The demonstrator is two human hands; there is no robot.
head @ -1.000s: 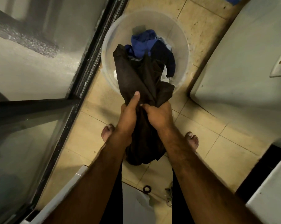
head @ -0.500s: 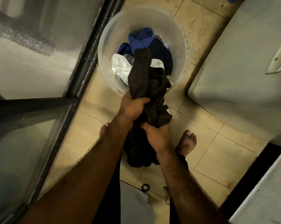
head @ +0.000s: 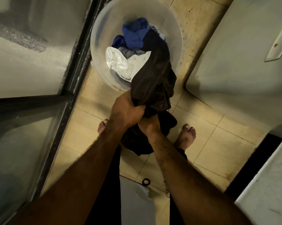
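Laundry sits heaped in a translucent round tub [head: 96,38] on the far part of the tiled floor [head: 218,143], with a white cloth [head: 119,62] on the near left of the pile and a blue cloth [head: 133,34] at its far side. The dark garment [head: 153,85] is held up in the middle of the scene. Its far end drapes over the tub's near right rim and across the pile, and its near end hangs in a bunch down between the person's bare feet. The left hand [head: 125,111] is curled into a fist around a gathered fold of the garment just near the tub's rim, thumb side toward the cloth. The right hand [head: 149,125] lies directly beneath it, touching it. Its fingers are buried in the fabric, so it appears to grip the same bunch, though the fingers themselves are hidden. Both forearms reach in from the near edge. A dark door frame [head: 78,51] with glass panels runs along the left, just beside the tub. A pale appliance [head: 234,62] takes up the right side. On the near floor, between the legs, lies a small black ring [head: 146,181].
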